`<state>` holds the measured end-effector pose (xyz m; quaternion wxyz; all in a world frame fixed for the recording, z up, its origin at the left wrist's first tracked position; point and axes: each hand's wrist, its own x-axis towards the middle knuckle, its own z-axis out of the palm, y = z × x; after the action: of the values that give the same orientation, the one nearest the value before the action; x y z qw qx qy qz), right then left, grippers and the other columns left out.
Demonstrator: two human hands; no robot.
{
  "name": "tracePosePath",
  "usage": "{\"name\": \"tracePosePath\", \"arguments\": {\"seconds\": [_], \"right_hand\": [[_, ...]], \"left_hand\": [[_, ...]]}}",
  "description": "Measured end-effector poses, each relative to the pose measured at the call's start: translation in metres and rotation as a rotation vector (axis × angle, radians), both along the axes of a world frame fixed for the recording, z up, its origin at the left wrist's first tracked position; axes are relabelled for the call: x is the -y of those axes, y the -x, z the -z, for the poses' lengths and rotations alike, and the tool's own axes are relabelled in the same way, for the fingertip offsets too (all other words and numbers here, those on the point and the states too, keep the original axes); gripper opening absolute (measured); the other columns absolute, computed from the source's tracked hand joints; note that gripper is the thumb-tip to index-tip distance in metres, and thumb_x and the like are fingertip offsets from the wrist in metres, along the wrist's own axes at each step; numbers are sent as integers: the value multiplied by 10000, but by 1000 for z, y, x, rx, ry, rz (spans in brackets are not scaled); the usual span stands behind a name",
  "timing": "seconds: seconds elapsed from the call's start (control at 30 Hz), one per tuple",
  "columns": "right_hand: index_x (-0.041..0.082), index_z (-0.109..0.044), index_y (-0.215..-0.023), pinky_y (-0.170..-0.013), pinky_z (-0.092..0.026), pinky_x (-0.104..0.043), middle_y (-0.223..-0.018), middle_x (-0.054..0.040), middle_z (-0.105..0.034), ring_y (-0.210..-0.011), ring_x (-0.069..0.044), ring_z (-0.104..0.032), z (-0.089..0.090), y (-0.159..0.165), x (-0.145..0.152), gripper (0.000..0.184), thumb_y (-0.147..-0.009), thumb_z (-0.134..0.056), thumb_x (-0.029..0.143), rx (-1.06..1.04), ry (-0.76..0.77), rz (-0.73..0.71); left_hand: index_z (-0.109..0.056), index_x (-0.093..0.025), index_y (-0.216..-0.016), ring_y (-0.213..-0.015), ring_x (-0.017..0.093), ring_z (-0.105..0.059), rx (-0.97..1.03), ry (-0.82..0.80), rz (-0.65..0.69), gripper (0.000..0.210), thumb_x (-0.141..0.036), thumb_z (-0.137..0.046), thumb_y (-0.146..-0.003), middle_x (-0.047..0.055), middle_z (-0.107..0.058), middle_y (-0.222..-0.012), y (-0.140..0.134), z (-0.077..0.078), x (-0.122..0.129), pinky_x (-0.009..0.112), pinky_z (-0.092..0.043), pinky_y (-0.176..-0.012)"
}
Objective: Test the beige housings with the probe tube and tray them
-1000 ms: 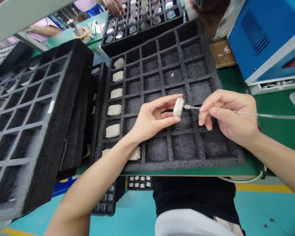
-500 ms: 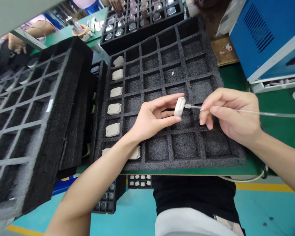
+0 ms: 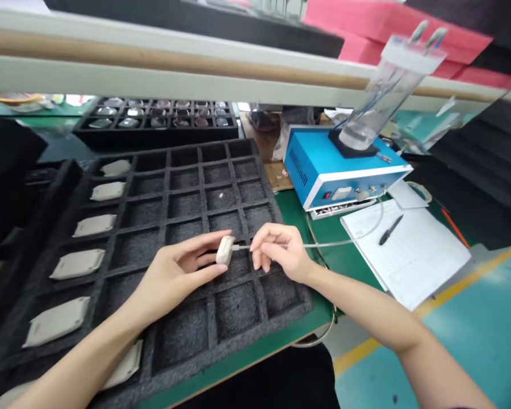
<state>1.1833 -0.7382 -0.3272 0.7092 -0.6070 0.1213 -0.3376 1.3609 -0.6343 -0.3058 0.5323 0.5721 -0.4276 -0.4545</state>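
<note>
My left hand (image 3: 174, 272) grips a small off-white plastic casing (image 3: 225, 250) by its edges, between thumb and fingers. My right hand (image 3: 281, 250) pinches a thin clear tube (image 3: 323, 245), whose pale tip (image 3: 239, 247) meets the casing's right side. Both hands are above a dark foam tray (image 3: 187, 193) divided into square compartments. Similar off-white casings (image 3: 77, 264) lie along the tray's left column. One more casing (image 3: 125, 363) shows partly behind my left forearm. The tube runs right toward a blue box-shaped machine (image 3: 336, 176).
A clear cylinder (image 3: 370, 102) stands on the machine. Papers (image 3: 409, 255) with a black pen (image 3: 390, 230) lie on the bench at right. Another tray of shiny pieces (image 3: 157, 122) sits behind. A shelf edge (image 3: 174, 74) crosses above, and dark foam blocks (image 3: 8, 170) rise at left.
The view has swung right and up, bringing the whole machine, papers and shelf into sight. Both hands keep their holds, with the tube tip still at the casing.
</note>
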Motion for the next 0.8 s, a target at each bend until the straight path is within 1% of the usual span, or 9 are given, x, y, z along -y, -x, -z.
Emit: {"name": "tracePosePath", "arguments": {"seconds": [0.13,0.37,0.8], "right_hand": [[127,-598,-749,-391,-396,-161,-535,7,-631,-373,-60,-497,1,-1,0,67,-757,-554,177,23,-17,-13],[130,-600,-734,-384,-394,-162,-518,13,-625,-366,-62,-494,1,-1,0,63,-734,-552,171,11,-34,-16],[128,-599,-737,-392,-393,-166,-521,15,-623,-372,-62,-495,0,-1,-1,75,-730,-549,184,-13,-41,-27]], "left_hand": [[-727,-215,-1065,-980,206,-714,-6,10,27,454,-194,-840,-626,40,-739,-1110,-1,0,0,276,-566,-906],[-712,-203,-1099,-1014,198,-702,-25,35,64,464,-211,-833,-652,60,-726,-1144,-3,6,0,274,-553,-931],[-720,-210,-1086,-1030,210,-695,-28,28,58,460,-206,-839,-642,60,-726,-1145,-3,5,-1,297,-546,-950]]}}
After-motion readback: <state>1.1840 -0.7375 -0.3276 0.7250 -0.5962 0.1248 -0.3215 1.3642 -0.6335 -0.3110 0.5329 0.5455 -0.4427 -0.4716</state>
